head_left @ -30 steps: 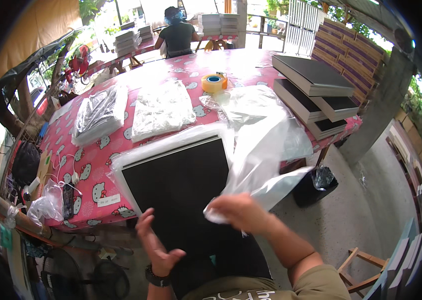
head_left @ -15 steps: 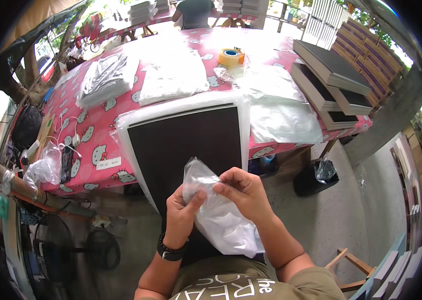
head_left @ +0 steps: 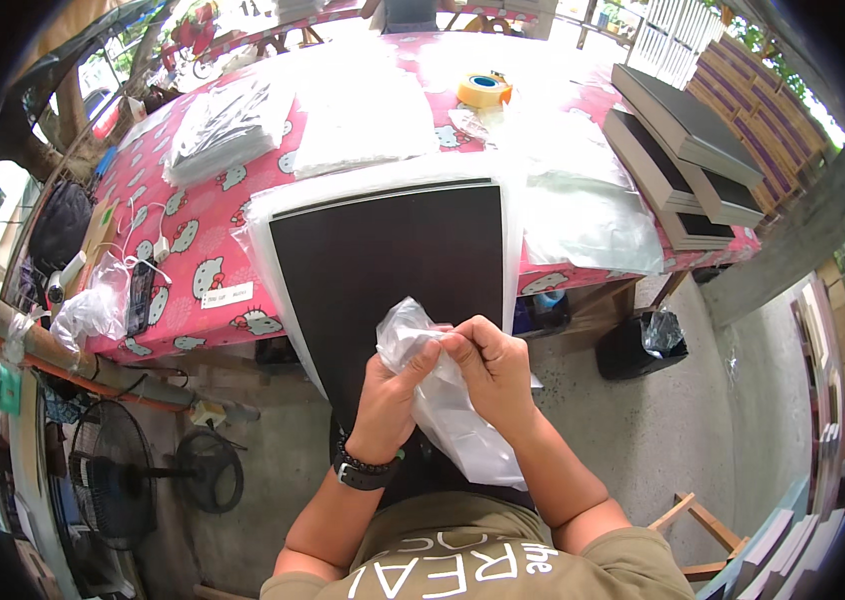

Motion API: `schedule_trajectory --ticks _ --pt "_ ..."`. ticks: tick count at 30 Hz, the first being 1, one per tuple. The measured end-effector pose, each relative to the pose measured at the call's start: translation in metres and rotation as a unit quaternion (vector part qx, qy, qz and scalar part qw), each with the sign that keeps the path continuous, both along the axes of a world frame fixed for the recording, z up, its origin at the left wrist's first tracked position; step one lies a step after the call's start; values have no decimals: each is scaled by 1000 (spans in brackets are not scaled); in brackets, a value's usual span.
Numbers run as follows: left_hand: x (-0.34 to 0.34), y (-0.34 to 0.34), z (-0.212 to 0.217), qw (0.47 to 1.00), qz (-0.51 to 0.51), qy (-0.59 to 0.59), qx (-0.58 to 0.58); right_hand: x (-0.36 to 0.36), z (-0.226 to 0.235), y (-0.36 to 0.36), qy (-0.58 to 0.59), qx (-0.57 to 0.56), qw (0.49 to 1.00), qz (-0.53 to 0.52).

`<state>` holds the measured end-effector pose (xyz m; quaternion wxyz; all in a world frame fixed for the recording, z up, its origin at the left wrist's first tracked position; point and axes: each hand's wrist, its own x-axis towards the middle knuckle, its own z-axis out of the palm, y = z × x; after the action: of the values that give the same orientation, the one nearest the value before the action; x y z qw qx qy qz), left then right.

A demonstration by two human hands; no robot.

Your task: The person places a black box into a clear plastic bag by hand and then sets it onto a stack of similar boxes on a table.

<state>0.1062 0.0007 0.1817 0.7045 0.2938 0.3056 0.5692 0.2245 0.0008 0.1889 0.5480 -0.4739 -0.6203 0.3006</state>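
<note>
A thin, clear plastic bag (head_left: 463, 430) hangs bunched between my two hands in front of my body. My left hand (head_left: 383, 405) pinches its upper part between thumb and fingers; a watch and a beaded bracelet circle that wrist. Close beside it, my right hand (head_left: 495, 375) grips the same plastic, thumb tip near the left thumb. The bag's lower part drapes loosely below my right hand. Just beyond my hands, a large flat black panel (head_left: 388, 250) lies on clear plastic sheeting (head_left: 513, 200) and reaches past the table's near edge.
Plastic-wrapped stacks (head_left: 228, 125), a tape roll (head_left: 485, 90), clear plastic sheets (head_left: 593, 230) and thick dark-covered books (head_left: 688, 130) lie on the pink patterned table (head_left: 183, 330). A black bin (head_left: 638, 350) stands right, a fan (head_left: 113, 475) left. Someone is partly visible beyond the table.
My hands have drawn closer together, and the plastic between them is more crumpled. The surroundings sit slightly higher and farther right in view.
</note>
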Motion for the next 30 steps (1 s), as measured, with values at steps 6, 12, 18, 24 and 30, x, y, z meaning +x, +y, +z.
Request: schedule_trajectory --ticks 6,12,18,24,30 --pt "-8 -3 -6 988 -48 -142 -31 1 -8 10 -80 56 994 -58" --pt "-24 -4 -16 987 -41 -152 46 20 -11 21 174 -70 966 181" --pt "-91 3 -51 985 158 22 68 75 -12 5 714 -169 643 219" --pt "-324 -61 -87 522 642 562 -10 232 18 -17 456 184 857 -156" --pt "-185 -42 19 818 368 349 272 49 32 12 10 55 958 281"
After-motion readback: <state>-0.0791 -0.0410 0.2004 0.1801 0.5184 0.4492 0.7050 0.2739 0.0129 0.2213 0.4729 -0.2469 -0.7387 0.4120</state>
